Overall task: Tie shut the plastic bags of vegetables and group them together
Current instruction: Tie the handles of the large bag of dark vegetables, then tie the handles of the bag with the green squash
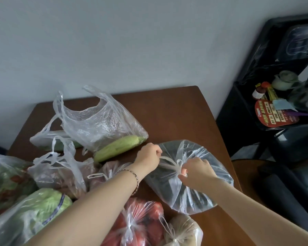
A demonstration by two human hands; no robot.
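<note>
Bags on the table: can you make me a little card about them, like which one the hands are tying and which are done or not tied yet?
being tied: dark bag, on the right of the table
left hand: left hand grips one of the handles
right hand: right hand pinches the handles where they meet
not tied: open bag at the back, with a pale green gourd
already knotted: red bag and beige bag, nearest the camera
</note>
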